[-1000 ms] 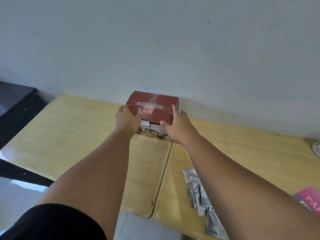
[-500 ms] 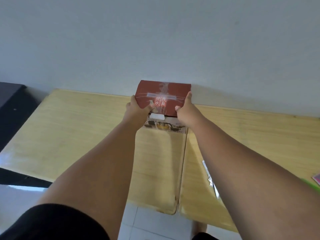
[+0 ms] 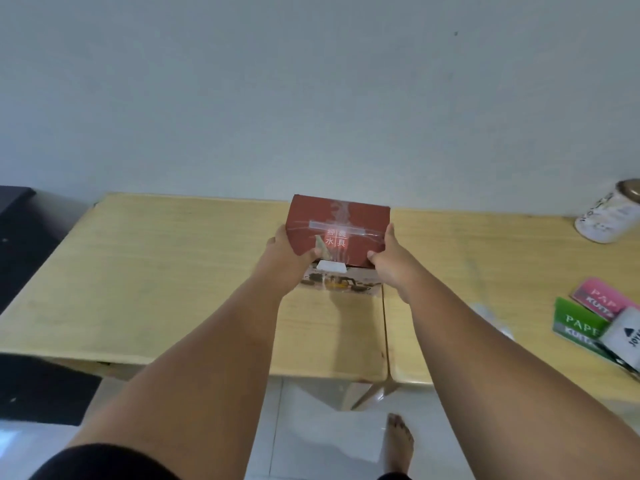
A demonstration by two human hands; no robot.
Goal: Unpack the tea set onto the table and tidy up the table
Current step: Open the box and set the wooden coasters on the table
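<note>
A dark red tea set box [image 3: 341, 221], taped shut across its lid and printed with pale characters, sits near the wall where two yellow wooden tables [image 3: 156, 271] meet. My left hand [image 3: 287, 252] grips its left side with the thumb over the lid's front edge. My right hand [image 3: 389, 263] clasps the right side in the same way. The box's pale front face with a printed picture shows below the lid between my hands.
On the right table stand a white tin can [image 3: 611, 216], a pink packet [image 3: 601, 301], a green packet [image 3: 580, 327] and a white roll [image 3: 623, 336]. A dark cabinet [image 3: 17, 230] stands left of the tables. My bare foot [image 3: 400, 441] is on the white floor tiles.
The view has swung right and down, bringing the can and packets into sight. Both hands keep their hold on the box sides; the box seems drawn slightly toward me.
</note>
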